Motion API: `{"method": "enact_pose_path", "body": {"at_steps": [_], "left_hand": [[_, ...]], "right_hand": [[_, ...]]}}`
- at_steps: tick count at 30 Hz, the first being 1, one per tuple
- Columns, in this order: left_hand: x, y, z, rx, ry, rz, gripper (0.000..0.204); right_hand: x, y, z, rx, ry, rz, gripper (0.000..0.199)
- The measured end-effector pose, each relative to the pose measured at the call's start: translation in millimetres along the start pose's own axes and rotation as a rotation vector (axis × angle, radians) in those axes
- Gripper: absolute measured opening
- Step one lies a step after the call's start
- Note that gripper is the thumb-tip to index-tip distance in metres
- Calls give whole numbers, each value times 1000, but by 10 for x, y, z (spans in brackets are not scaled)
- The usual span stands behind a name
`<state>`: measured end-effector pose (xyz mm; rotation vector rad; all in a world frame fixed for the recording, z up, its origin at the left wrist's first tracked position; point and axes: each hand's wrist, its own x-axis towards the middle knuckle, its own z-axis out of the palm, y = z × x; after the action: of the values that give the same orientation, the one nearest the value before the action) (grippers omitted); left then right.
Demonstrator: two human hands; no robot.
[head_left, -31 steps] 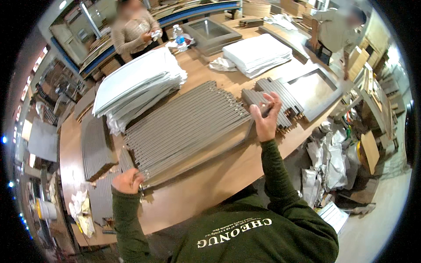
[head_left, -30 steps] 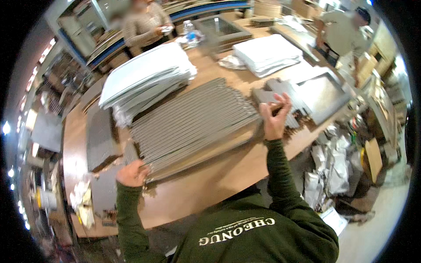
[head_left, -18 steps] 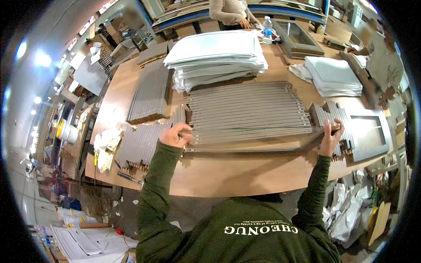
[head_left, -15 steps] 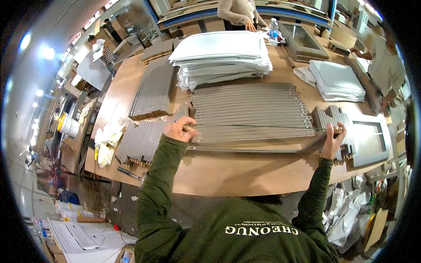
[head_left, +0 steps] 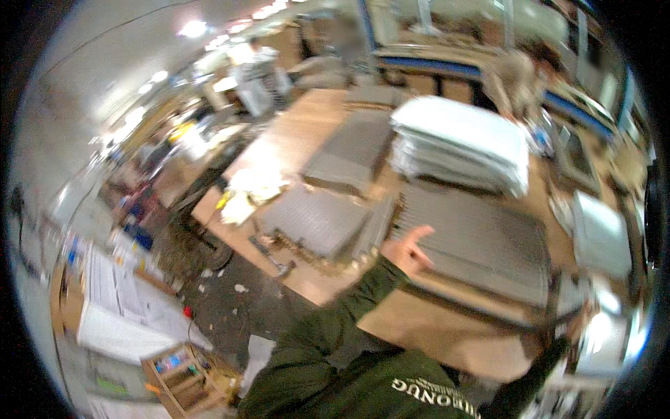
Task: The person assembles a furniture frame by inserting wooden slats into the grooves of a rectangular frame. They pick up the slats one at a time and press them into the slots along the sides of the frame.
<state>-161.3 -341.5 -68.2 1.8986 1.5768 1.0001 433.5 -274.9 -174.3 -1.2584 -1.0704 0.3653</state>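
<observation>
Left hand (head_left: 407, 253) half open, seemingly empty, at corner of grey strips (head_left: 481, 241) lining brown table (head_left: 419, 325); right hand (head_left: 583, 320) blurred, grip impossible to tell.

The table (head_left: 433, 325) looks like smooth tan wood, with some shine on its far left part. The grey strips (head_left: 481, 244) look hard and matt, with lines all over; blur hides what they are made of. The smaller grey stack (head_left: 317, 216) looks dull and bumpy too. The big white pile (head_left: 460, 133) is smooth and bright on top with wrinkly sides, paper or thin plastic, I can't tell which. The sleeve (head_left: 335, 314) is soft, matt cloth. The sheets (head_left: 118, 307) look like flat paper, and the box (head_left: 185, 380) like plain wood.
</observation>
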Motion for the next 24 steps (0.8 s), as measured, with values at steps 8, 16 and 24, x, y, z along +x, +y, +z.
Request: {"method": "enact_pose_path", "body": {"at_steps": [8,16,24], "left_hand": [[99,105,414,-991,187,-41,37],[132,2,626,-1103,358,152,26],[65,120,633,-909,440,113,30]], "right_hand": [[-55,418,41,-257,167,-89,49],[-225,-145,362,-450,233,-272,47],[-285,-324,452,-492,270,-324,45]]}}
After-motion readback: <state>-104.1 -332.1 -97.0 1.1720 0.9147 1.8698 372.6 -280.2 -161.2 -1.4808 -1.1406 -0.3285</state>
